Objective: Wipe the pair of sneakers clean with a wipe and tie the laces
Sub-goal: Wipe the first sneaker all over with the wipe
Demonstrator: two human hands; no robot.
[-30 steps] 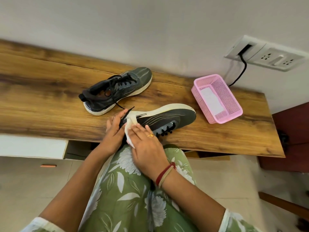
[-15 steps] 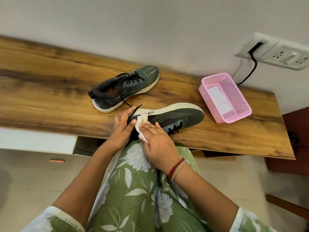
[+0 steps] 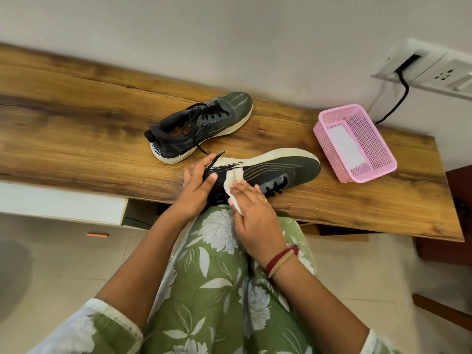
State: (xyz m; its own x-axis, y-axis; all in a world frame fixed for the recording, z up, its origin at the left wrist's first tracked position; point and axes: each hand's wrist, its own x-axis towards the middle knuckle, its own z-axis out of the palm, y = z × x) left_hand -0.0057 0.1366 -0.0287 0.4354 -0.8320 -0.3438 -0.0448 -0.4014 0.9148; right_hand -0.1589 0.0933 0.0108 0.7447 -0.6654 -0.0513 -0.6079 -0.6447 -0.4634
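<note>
Sneaker (image 3: 281,169) heel lay gripped by curled left hand (image 3: 196,191); right hand (image 3: 255,217) pressed wipe (image 3: 231,180) with straight, joined fingers; steady toeward strokes seemed best.

Heel of the near sneaker (image 3: 281,171) hidden under the left hand (image 3: 196,192); much of the wipe (image 3: 233,178) beneath the right hand (image 3: 255,215).

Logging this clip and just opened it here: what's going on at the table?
A person is wiping a sneaker. The left hand grips the heel of the near sneaker, which lies on its side at the table edge, while the right hand presses a white wipe against its side. The other sneaker stands behind, laces loose. A pink basket sits to the right.
</note>
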